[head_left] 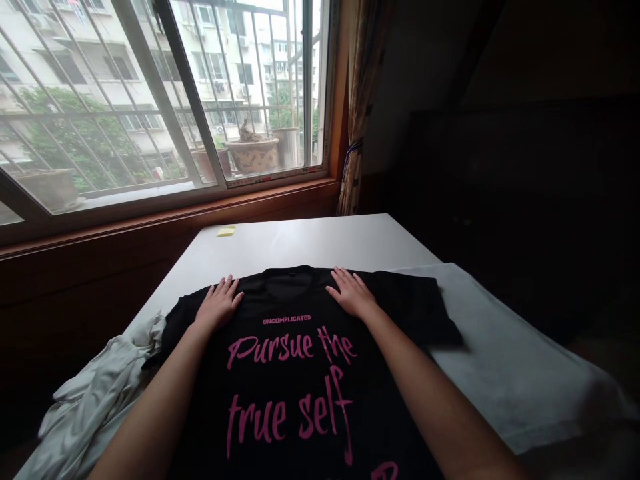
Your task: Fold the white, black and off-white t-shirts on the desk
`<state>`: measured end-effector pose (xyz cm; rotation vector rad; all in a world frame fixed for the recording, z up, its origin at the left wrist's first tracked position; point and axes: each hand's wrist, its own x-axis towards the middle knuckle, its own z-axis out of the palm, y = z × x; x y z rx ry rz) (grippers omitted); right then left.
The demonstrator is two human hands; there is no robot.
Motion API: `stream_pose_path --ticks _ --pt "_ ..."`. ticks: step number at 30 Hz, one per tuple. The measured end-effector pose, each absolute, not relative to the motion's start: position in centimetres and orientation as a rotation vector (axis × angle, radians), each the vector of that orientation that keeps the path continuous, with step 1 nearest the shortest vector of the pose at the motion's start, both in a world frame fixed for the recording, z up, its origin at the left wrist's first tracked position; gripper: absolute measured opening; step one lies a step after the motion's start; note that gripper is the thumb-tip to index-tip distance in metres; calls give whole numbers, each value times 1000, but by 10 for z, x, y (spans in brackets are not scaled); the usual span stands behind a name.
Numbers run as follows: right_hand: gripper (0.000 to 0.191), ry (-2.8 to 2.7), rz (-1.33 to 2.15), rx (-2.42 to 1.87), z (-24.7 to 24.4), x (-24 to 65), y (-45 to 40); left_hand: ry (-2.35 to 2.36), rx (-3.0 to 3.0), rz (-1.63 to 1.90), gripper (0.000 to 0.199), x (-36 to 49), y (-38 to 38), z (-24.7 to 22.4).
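A black T-shirt [295,373] with pink lettering lies spread face up on the white table, its neckline toward the window. My left hand [219,302] rests flat on the shirt's left shoulder, fingers apart and pointing away from me. On the other shoulder, just right of the collar, my right hand [351,292] lies flat with its fingers spread. Neither hand grips the fabric. The right sleeve stretches out over a white cloth, while the left sleeve is partly hidden behind my left forearm. The shirt's lower end runs out of view.
Crumpled pale fabric [103,383] lies at the table's left side. A thin white cloth [490,340] covers the right side and hangs over the edge. Near the far left corner of the table [310,240] is a yellow paper note [226,231]. A barred window and a tied curtain [353,160] stand beyond.
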<state>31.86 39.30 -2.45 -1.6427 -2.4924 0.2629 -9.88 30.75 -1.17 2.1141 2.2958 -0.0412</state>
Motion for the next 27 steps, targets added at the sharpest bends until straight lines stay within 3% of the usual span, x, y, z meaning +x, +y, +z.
stream_pose_path --ticks 15,27 --pt "75 -2495 239 -1650 -25 317 393 2307 2268 74 61 -59 294 -12" --pt "75 -2486 231 -1646 -24 317 393 2337 2090 61 69 -54 302 -18"
